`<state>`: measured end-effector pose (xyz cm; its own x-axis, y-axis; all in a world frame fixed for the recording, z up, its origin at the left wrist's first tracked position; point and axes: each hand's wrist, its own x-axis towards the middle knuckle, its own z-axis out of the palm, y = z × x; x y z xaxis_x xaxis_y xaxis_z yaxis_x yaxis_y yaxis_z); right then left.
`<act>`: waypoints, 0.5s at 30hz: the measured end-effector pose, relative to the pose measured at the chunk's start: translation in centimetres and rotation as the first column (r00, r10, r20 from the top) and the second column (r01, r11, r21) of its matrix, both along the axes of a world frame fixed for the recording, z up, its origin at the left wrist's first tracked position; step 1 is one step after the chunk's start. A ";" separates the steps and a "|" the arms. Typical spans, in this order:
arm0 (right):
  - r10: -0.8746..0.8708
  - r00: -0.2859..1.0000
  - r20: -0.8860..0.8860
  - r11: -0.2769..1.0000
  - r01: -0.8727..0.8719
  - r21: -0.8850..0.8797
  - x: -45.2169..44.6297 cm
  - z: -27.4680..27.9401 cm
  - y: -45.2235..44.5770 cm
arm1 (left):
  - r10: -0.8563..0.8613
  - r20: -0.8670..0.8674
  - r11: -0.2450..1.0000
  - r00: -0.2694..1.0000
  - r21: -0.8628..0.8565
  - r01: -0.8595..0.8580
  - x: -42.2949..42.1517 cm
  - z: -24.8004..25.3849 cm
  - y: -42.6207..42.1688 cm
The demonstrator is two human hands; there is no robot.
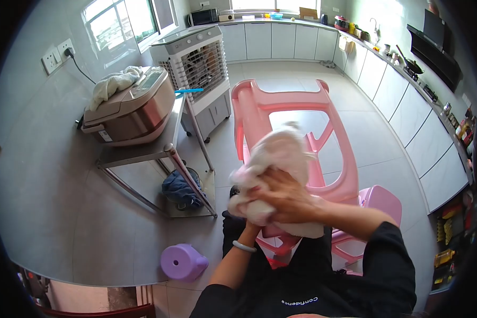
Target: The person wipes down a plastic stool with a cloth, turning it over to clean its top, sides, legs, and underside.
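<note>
A white cloth point(281, 153), bunched and blurred by motion, is in front of my body, above my lap. My right hand point(286, 196) presses on it from the right, its fingers bent into the fabric. From below, my left hand point(253, 229) reaches into the same bundle; a light bangle point(244, 246) circles that wrist. The cloth covers the left fingers, so their grip does not show. Directly beyond and beneath the cloth stands a pink plastic stool or chair frame point(347, 159), tilted, with its legs and open sides showing. The cloth hides part of it.
To the left, a metal rack point(132, 153) bears a brown-gold appliance point(138, 114) with a rag on top. Behind it stands an air cooler point(196, 69). A purple stool point(183, 262) is at lower left, a smaller pink seat point(381, 204) at right. Counters point(408, 100) line the walls.
</note>
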<state>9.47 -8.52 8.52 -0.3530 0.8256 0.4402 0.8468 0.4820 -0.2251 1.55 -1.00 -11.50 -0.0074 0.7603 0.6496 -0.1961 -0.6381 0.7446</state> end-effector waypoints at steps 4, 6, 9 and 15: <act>-0.080 0.992 0.102 0.992 0.090 -0.094 -1.1 -1.0 8.4 | -0.273 -0.134 0.959 0.953 -0.116 0.258 -2.2 1.2 0.9; -0.217 0.958 0.188 0.935 0.259 -0.243 -0.1 -0.2 13.5 | -0.470 0.112 0.637 0.875 -0.643 0.425 -2.9 1.3 0.1; -0.300 0.938 0.172 0.939 0.322 -0.119 2.2 0.1 20.5 | -0.475 0.131 0.628 0.870 -0.643 0.439 -2.9 -1.4 0.7; -0.524 0.815 0.249 0.852 0.492 0.179 4.1 1.8 27.7 | -0.417 0.150 0.664 0.896 -0.623 0.413 -4.2 2.1 -0.7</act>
<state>13.58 19.13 10.32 -0.0159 0.8776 0.4792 0.9961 -0.0274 0.0833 -2.64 -1.70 -9.42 0.4118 0.9110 0.0243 -0.3203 0.1197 0.9397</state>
